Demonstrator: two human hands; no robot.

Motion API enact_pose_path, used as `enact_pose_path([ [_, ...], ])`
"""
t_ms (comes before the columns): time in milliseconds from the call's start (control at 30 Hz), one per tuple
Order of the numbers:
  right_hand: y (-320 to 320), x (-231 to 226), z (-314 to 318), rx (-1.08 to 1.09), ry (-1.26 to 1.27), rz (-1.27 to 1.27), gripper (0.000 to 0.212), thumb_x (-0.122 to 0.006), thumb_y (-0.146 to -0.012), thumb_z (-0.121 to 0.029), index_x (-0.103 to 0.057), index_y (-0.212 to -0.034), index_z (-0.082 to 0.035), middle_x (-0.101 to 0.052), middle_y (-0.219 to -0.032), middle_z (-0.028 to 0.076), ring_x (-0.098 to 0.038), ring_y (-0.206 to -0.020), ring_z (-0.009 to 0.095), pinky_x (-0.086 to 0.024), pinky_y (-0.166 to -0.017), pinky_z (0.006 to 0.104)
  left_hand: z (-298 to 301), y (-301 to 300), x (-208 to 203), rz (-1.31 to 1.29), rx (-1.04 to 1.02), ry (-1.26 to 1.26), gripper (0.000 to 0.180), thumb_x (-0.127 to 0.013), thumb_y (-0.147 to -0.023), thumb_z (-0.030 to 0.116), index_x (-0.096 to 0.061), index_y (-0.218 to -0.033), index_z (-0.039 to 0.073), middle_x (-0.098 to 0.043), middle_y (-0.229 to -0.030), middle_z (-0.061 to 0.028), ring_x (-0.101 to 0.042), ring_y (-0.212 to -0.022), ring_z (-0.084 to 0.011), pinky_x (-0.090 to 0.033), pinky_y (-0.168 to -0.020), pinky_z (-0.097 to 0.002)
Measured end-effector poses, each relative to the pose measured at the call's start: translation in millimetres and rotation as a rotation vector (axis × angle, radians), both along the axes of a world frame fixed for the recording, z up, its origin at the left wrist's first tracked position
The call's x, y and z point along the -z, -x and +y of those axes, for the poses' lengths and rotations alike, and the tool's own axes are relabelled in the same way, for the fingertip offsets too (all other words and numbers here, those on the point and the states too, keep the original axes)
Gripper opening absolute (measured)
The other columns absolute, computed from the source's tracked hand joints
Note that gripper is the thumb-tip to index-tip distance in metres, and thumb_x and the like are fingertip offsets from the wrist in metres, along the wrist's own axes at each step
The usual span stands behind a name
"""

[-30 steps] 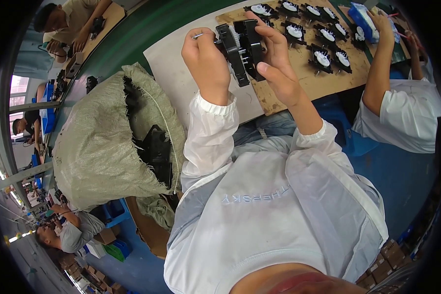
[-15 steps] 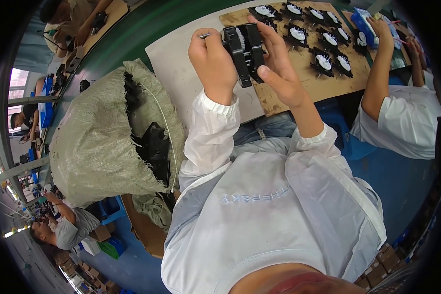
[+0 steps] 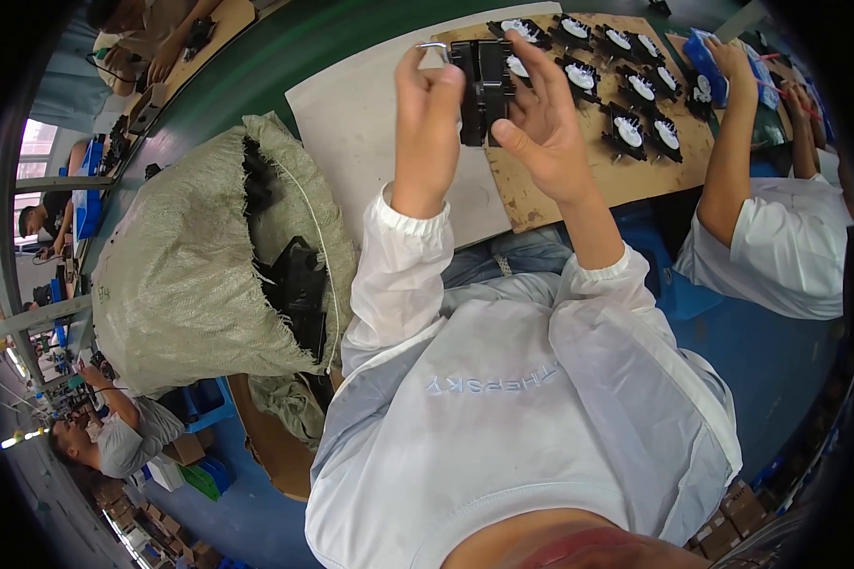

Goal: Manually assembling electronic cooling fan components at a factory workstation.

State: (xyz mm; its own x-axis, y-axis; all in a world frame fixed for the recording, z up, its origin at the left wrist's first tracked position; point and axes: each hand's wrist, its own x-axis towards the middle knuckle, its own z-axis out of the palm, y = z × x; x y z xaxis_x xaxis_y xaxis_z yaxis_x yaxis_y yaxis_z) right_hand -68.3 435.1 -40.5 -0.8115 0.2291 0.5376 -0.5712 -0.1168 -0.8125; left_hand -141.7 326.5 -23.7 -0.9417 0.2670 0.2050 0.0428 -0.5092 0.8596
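Over the table, both hands hold up a black plastic housing (image 3: 481, 90) made of two parts standing side by side, with a narrow dark seam between them. My left hand (image 3: 427, 133) is closed on its left edge, thumb pressed to the side. A thin bent metal rod (image 3: 434, 45) sticks out above the left fingers. Along the other side, my right hand (image 3: 548, 123) grips the housing with thumb at its lower corner and fingers behind its edge. Behind it, a brown board (image 3: 579, 194) carries several black assemblies with white discs (image 3: 628, 133).
A pale sheet (image 3: 351, 114) covers the table beside the board. To the left bulges a torn woven sack (image 3: 190, 266) with black parts (image 3: 299, 294) inside. At right, a co-worker's arm (image 3: 731, 142) reaches to a blue bag (image 3: 707, 62). Other people work at far left.
The housing has been turned between my hands. Its two parts look closer together, and the white gear seen between them is hidden. My left hand has shifted slightly right.
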Motion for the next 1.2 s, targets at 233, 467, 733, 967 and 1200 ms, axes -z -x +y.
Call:
enact_pose_path([
  [233, 6, 5, 15, 0.127, -0.028, 0.045, 0.059, -0.056, -0.093, -0.007, -0.035, -0.148, -0.003, -0.038, -0.149, 0.016, -0.047, -0.127, 0.025, -0.039, -0.106, 0.0373, -23, -6, 9, 0.372, 0.090, 0.381, 0.044, -0.071, -0.079, 0.005, -0.055, -0.119, -0.007, -0.065, -0.099, -0.0162, -0.062, -0.084, -0.0212, -0.051, -0.080, -0.0292],
  [467, 7, 0, 46, -0.169, 0.132, -0.286, 0.045, -0.060, -0.096, -0.015, -0.052, -0.136, 0.003, -0.058, -0.132, 0.017, -0.058, -0.116, 0.022, -0.045, -0.100, 0.0323, -37, -14, 8, 0.309, 0.179, 0.341, 0.048, -0.071, -0.074, -0.003, -0.056, -0.119, -0.010, -0.069, -0.101, -0.0211, -0.068, -0.086, -0.0250, -0.055, -0.078, -0.0301],
  [733, 86, 11, 47, -0.426, 0.188, -0.388, 0.043, -0.060, -0.098, -0.026, -0.057, -0.132, 0.001, -0.067, -0.117, 0.015, -0.067, -0.098, 0.020, -0.053, -0.087, 0.0291, -59, -6, 14, 0.316, -0.007, 0.459, 0.046, -0.070, -0.078, 0.006, -0.056, -0.119, -0.011, -0.069, -0.103, -0.0224, -0.068, -0.084, -0.0286, -0.054, -0.078, -0.0323],
  [967, 244, 49, 67, -0.522, 0.316, -0.554, 0.027, -0.061, -0.095, -0.014, -0.064, -0.115, 0.004, -0.068, -0.105, 0.017, -0.067, -0.086, 0.024, -0.054, -0.079, 0.0299, -197, -22, 27, 0.661, -0.513, 1.812, 0.038, -0.063, -0.077, 0.004, -0.058, -0.115, 0.000, -0.063, -0.106, -0.0204, -0.064, -0.082, -0.0388, -0.052, -0.070, -0.0445],
  [1200, 217, 22, 27, -0.736, 0.009, -0.570, 0.035, -0.059, -0.097, -0.022, -0.061, -0.123, 0.002, -0.067, -0.110, 0.017, -0.068, -0.090, 0.023, -0.055, -0.080, 0.0304, -255, -40, 63, 0.261, -0.470, 1.748, 0.040, -0.066, -0.081, 0.006, -0.057, -0.119, -0.001, -0.063, -0.110, -0.0178, -0.065, -0.086, -0.0364, -0.054, -0.075, -0.0421],
])
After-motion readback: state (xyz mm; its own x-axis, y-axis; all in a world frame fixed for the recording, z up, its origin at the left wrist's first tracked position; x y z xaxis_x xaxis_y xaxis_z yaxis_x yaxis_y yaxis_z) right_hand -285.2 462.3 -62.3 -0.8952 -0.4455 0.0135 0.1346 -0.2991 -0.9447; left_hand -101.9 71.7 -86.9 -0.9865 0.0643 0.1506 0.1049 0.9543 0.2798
